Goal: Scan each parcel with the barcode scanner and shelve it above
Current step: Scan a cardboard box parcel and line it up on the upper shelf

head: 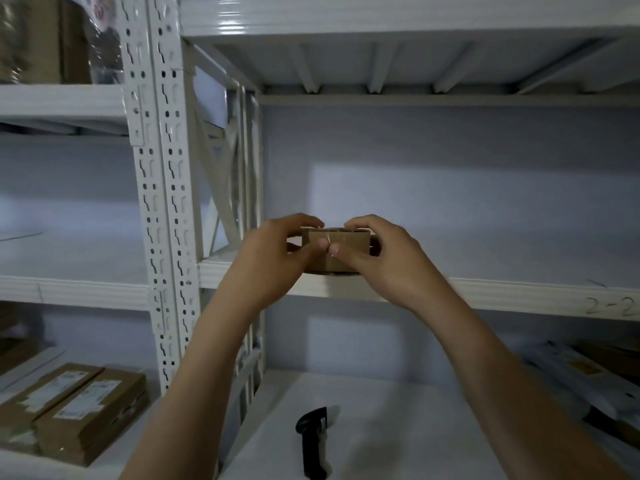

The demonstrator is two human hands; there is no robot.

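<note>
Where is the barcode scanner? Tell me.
The barcode scanner lies on the lower shelf, bottom centre of the head view, between the forearms and below the held parcel.

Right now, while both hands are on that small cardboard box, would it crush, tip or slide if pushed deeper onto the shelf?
The cardboard box keeps crisp edges, so it is probably stiff. It looks low and wide, so unlikely to tip. The shelf looks smooth, so it should slide easily.

View: I have one feed only, the head camera, wide-angle.
Position: it sits at the person's head, close to the rack (162, 202).
Facing: forward and slightly up, under the top shelf (415, 26).
Nearness: both forearms reach in from 6 o'clock; the middle shelf (502, 292) is at arm's length.
Overlap: none, I have no second view.
</note>
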